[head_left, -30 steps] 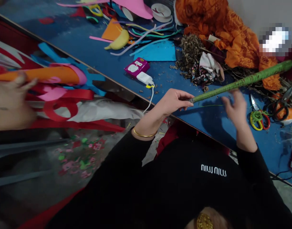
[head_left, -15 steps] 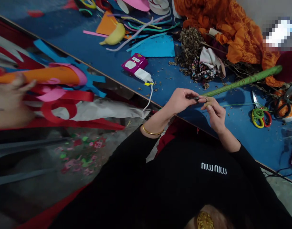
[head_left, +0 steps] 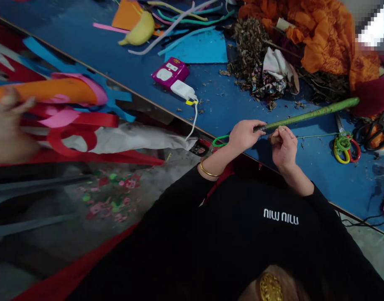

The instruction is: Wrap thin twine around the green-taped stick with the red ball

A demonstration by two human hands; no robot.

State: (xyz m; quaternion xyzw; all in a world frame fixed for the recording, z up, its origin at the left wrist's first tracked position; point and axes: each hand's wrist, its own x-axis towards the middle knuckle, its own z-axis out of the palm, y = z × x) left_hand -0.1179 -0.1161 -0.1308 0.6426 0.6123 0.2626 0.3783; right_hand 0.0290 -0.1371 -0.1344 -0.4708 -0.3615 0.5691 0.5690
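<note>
My left hand (head_left: 246, 136) is closed around the dark lower end of a long green stick (head_left: 317, 113), which slants up to the right above the table. Just right of it, my right hand (head_left: 284, 146) is pinched under the stick on a thin green thread (head_left: 317, 136). The thread stretches right to a small green tangle (head_left: 343, 141) lying over scissors (head_left: 342, 154) with yellow and red handles. My right fingertips hide the thread's near end. Beside my left wrist, a green loop (head_left: 221, 141) shows at the table edge.
Another person's hand (head_left: 10, 125) rests on an orange rolled piece (head_left: 54, 92) at left. On the blue table (head_left: 116, 73) lie a purple socket box (head_left: 170, 72) with white plug, a yellow banana-shaped item (head_left: 140, 30), dried plant matter (head_left: 250, 42), orange cloth (head_left: 326, 37) and black scissors (head_left: 378, 127).
The green stick has shifted left and down with my left hand. My right hand has parted slightly from the left fingers. The view has also moved a little.
</note>
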